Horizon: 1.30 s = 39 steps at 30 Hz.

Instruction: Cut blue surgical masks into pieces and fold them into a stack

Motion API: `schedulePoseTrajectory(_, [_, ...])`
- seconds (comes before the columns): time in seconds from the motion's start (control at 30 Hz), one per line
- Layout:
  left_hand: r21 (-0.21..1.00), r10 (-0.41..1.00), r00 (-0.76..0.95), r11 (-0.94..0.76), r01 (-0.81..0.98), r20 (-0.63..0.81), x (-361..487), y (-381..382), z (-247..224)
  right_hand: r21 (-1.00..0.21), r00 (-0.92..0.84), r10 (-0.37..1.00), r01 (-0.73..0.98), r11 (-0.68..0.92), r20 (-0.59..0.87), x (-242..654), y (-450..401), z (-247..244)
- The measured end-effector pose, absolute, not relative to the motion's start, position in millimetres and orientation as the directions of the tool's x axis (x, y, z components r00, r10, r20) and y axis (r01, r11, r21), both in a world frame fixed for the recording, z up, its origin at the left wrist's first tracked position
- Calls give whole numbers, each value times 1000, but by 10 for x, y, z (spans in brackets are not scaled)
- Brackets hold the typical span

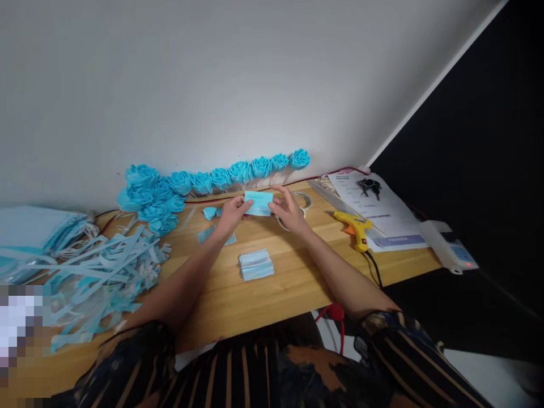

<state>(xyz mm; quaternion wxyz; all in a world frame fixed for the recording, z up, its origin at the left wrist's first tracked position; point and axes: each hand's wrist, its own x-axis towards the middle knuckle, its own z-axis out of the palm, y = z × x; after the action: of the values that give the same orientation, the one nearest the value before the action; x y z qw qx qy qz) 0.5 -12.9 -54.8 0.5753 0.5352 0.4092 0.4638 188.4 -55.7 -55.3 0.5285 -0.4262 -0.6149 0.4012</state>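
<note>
Between my two hands a light blue fabric rectangle [259, 204] is held up above the wooden table. My left hand [233, 214] pinches its left edge, thumb in front. The right edge is pinched by my right hand [289, 211], its index finger raised and curved. Below the hands lies a stack of pale blue fabric pieces [256, 264]. Under and beside my left wrist are a flat blue piece [205, 234] and a small folded blue piece [209, 213]. A roll of clear tape [302, 199] lies behind my right hand, partly hidden by it.
Blue fabric roses [221, 178] line the wall, with several more heaped left. Cut strips [114, 277] and stacked masks [38, 232] cover the left side. At right are a yellow glue gun [356, 226], papers [382, 218], keys [369, 188] and a power strip [450, 246].
</note>
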Motion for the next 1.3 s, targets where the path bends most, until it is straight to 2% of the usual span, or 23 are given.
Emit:
schedulePoseTrajectory(0.17, [994, 982, 177, -44, -98, 61, -33, -73, -613, -959, -106, 964, 122, 255, 243, 1830, -566, -563])
schedulePoseTrajectory(0.4, [996, 970, 238, -25, -81, 44, -6, -115, -602, -923, -54, 951, 231, 308, 304, 1854, -518, -653])
schedulePoseTrajectory(0.5, [993, 948, 312, -24, -115, 59, 5, -157, -570, -942, 4, 959, 192, 277, 283, 1872, -464, -682])
schedulePoseTrajectory(0.7, [993, 892, 445, -34, -111, 81, -3, -212, -501, -975, 59, 975, -37, 217, 215, 1874, -431, -659])
schedulePoseTrajectory(1.0, [995, 919, 388, -40, -95, 74, 10, -174, -542, -972, -23, 971, 2, 236, 236, 1860, -413, -730])
schedulePoseTrajectory(1.17, [997, 904, 423, -41, -71, 67, 20, -184, -538, -981, 39, 982, -40, 188, 186, 1867, -421, -697])
schedulePoseTrajectory(1.3, [999, 882, 468, -40, -37, 53, -3, -162, -537, -984, 115, 977, 29, 175, 177, 1921, -430, -640])
